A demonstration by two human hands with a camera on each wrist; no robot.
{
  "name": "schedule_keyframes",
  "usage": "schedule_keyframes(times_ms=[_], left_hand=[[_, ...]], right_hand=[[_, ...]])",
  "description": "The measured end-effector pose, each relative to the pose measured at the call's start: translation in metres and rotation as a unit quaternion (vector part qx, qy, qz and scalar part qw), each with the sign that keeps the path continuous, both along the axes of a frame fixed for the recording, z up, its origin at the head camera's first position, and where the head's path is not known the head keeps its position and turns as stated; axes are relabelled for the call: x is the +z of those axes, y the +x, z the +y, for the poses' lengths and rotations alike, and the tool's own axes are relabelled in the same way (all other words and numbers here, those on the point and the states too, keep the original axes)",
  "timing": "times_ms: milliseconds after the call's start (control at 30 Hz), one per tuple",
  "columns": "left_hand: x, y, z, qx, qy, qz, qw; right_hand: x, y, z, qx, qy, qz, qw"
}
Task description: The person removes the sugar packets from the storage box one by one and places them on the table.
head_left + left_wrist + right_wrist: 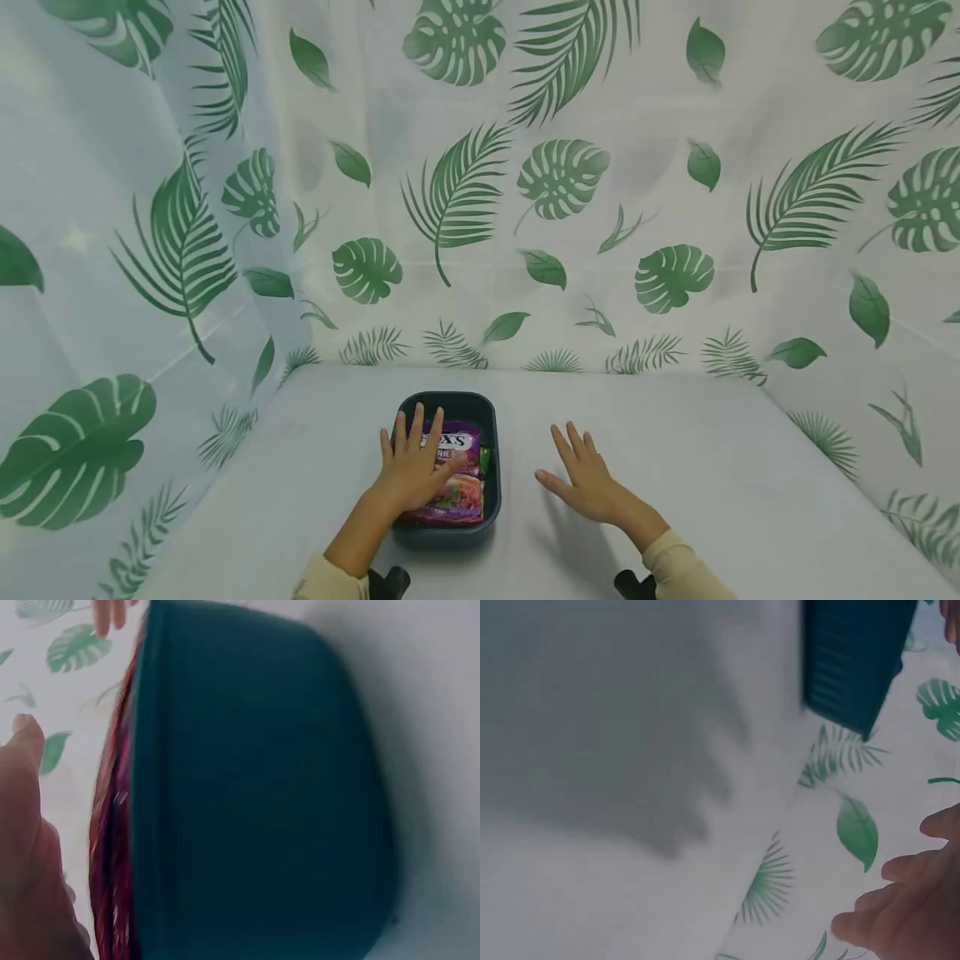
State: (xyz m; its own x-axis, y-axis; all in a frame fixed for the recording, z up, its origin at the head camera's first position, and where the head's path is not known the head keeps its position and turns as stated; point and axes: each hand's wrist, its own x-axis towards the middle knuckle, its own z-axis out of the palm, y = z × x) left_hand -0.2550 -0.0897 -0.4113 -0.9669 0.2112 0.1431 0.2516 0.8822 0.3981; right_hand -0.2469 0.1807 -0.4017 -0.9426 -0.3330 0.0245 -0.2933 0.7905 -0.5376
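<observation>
Dark blue bin: this deep plastic bin (444, 537) rests upright on the tabletop (675, 433), left of its middle, with one short side toward the back edge; its long sides run away from the person
In the bin: a purple packet (461, 442) with white lettering lies toward the far end, a packet with a food picture (461, 500) lies at the near end, and a green packet (484, 460) shows a sliver by the right wall; how many lie beneath cannot be told
Left hand: this hand (415, 471) hovers over the bin's left part, fingers spread and thumb out, pinching nothing; the left wrist view shows a gap between it and the packets
Right hand: this hand (588, 482) hangs above the tabletop to the right of the bin, well apart from it, fingers straight and lightly parted, holding nothing
Packet handling: likely light, with slick, crinkly film that may slip under flat fingers; contents could be crushed, so a gentle pinch at a sealed edge or corner seems best
Bin handling: looks stiff and smooth, probably of modest weight with its load; the rim at the middle of both long sides looks the steadiest hold
Backdrop: a leaf-print sheet (555, 275) stands behind the tabletop's back edge
</observation>
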Motion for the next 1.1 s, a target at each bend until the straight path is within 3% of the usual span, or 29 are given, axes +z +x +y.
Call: schedule_keyframes(times_ms=[133,233,300,367,433,533,600,633,667,733,867,967,1100], left_hand=[[0.002,-0.001,-0.016,0.021,0.053,-0.031,0.9979],[-0.001,-0.003,-0.029,0.040,0.108,-0.062,0.9913],[-0.006,-0.005,-0.038,0.042,0.159,-0.080,0.9831],[-0.013,-0.008,-0.047,0.033,0.233,-0.103,0.9664],[-0.023,-0.010,-0.055,0.020,0.325,-0.127,0.9370],[-0.038,-0.010,-0.063,0.002,0.463,-0.177,0.8686],[-0.049,-0.008,-0.063,0.004,0.530,-0.211,0.8216],[-0.054,-0.008,-0.062,0.009,0.551,-0.224,0.8038],[-0.058,-0.008,-0.060,0.014,0.562,-0.233,0.7933],[-0.064,-0.007,-0.056,0.031,0.564,-0.242,0.7892],[-0.067,-0.010,-0.048,0.051,0.536,-0.239,0.8078],[-0.065,-0.010,-0.047,0.053,0.532,-0.244,0.8092],[-0.060,-0.012,-0.052,0.052,0.518,-0.238,0.8203]], right_hand=[[0.007,-0.006,-0.014,-0.020,-0.059,-0.040,0.997],[0.013,-0.011,-0.025,-0.046,-0.118,-0.065,0.990],[0.017,-0.015,-0.031,-0.063,-0.173,-0.085,0.979],[0.021,-0.017,-0.037,-0.070,-0.240,-0.107,0.962],[0.024,-0.018,-0.044,-0.063,-0.318,-0.136,0.936],[0.027,-0.018,-0.056,-0.028,-0.430,-0.172,0.886],[0.027,-0.017,-0.062,0.000,-0.479,-0.190,0.857],[0.027,-0.017,-0.065,0.011,-0.493,-0.197,0.847],[0.026,-0.018,-0.068,0.020,-0.501,-0.204,0.841],[0.023,-0.020,-0.073,0.033,-0.503,-0.216,0.836],[0.017,-0.025,-0.079,0.047,-0.494,-0.229,0.837],[0.013,-0.027,-0.082,0.057,-0.489,-0.239,0.837],[0.010,-0.032,-0.089,0.066,-0.482,-0.255,0.836]])
